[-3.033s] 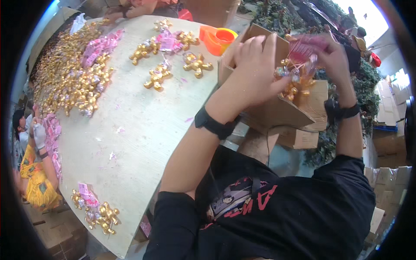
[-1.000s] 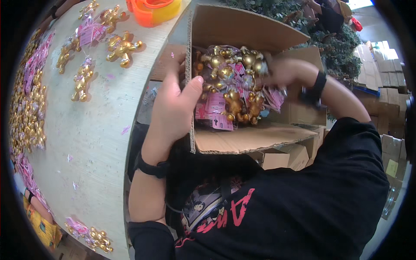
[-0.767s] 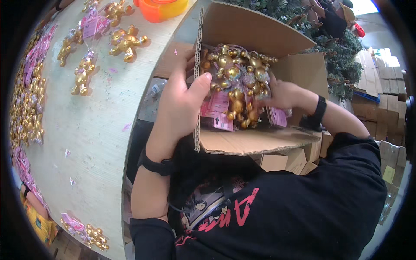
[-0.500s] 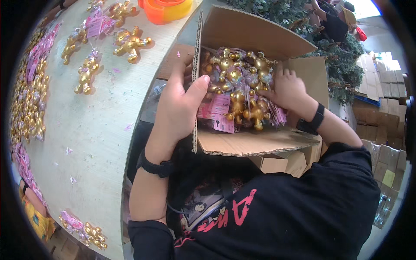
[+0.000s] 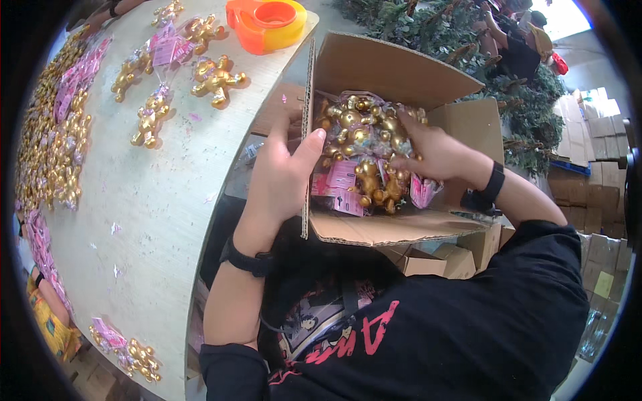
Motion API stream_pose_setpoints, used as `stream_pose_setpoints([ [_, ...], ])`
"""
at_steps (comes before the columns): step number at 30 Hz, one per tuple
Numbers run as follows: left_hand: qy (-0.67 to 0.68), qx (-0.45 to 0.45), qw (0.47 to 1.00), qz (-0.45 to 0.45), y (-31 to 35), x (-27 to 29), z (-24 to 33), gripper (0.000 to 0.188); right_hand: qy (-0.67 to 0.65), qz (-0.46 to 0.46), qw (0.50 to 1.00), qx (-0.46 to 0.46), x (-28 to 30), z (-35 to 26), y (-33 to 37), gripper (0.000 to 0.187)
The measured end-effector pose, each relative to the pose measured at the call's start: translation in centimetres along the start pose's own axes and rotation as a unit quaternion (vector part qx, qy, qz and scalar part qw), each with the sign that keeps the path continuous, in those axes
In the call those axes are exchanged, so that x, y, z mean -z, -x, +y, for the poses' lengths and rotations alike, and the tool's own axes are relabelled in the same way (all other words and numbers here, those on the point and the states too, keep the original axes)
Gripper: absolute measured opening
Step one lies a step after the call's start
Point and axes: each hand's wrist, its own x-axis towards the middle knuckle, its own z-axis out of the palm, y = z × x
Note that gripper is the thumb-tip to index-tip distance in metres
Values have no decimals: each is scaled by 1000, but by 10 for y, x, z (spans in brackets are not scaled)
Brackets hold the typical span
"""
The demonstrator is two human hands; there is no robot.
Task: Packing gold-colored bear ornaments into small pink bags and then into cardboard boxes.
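At upper frame centre, the carton (image 5: 394, 67) is clamped at its left edge by the left hand (image 5: 282, 175). Gold figures (image 5: 358, 134) inside are touched by the right hand (image 5: 438, 155), thumb and fingers apart.

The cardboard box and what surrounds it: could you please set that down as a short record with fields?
Cardboard box: open
Contents: gold figures, pink tags
Left grip: on the box's left edge
Right grip: inside, touching gold figures
Table: heap of gold figures, smaller bunches, orange-and-yellow tape dispenser
Background: green foliage
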Motion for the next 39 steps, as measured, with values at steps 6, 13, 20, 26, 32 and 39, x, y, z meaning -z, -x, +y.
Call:
stream_pose_setpoints([
  [6,-154,33,987,23,-6,-19,19,56,23,280,922,-266,90,58,17,45],
  [13,-154,-31,988,-5,-22,-23,-1,57,-191,-19,905,-379,70,82,82,65],
  [20,-271,-54,955,-104,-16,-35,-7,102,-280,-5,949,-141,3,9,-1,59],
  [26,-387,-90,878,-268,-16,-12,-42,113,-104,-66,992,-23,-9,58,-37,61],
  [32,-558,-21,795,-237,-13,-40,-29,110,-66,245,966,44,-60,34,-18,29],
  [39,-553,-61,801,-219,-16,-43,-31,112,-88,289,953,20,-57,38,-20,24],
])
